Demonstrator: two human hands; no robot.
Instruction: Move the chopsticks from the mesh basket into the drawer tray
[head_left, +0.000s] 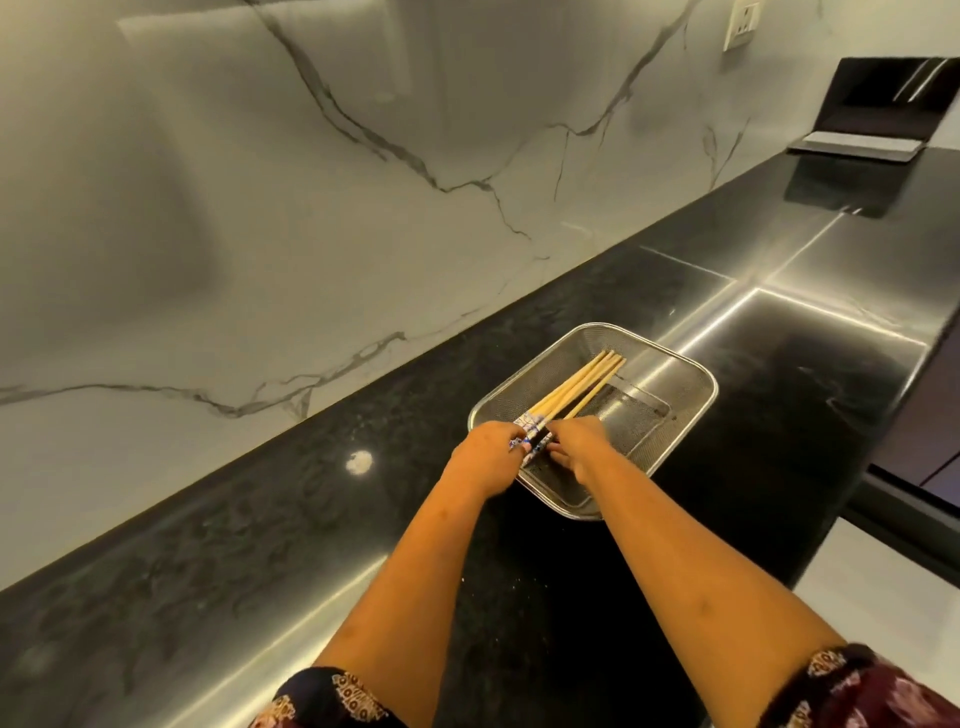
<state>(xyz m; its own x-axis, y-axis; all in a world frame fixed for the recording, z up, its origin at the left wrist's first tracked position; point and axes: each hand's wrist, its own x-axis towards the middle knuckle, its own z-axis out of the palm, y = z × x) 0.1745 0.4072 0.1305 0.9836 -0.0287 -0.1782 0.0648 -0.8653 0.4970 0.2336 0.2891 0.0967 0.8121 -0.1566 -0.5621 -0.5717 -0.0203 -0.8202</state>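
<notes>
1. Centre right of the frame: a rectangular silver wire-mesh basket (670, 387) sits on the glossy black stone countertop (291, 519), which runs from lower left to upper right.
2. A bundle of pale wooden chopsticks with blue-and-white patterned ends (574, 383) lies inside the mesh basket, its plain tips pointing to the basket's far side and its patterned ends at the near left rim.
3. The left hand (485, 454) is at the basket's near left rim, its fingers curled around the patterned ends of the chopsticks.
4. The right hand (576, 447) comes in just beside it, its fingers bent down onto the same ends (how firmly they grip, one cannot tell).
5. Both bare forearms reach up from the bottom of the frame, with dark patterned sleeves (852, 691) at the lower edge.
6. A white marble wall with grey veins (260, 208) fills the upper left, and a white wall socket (743, 26) sits at the upper right.
</notes>
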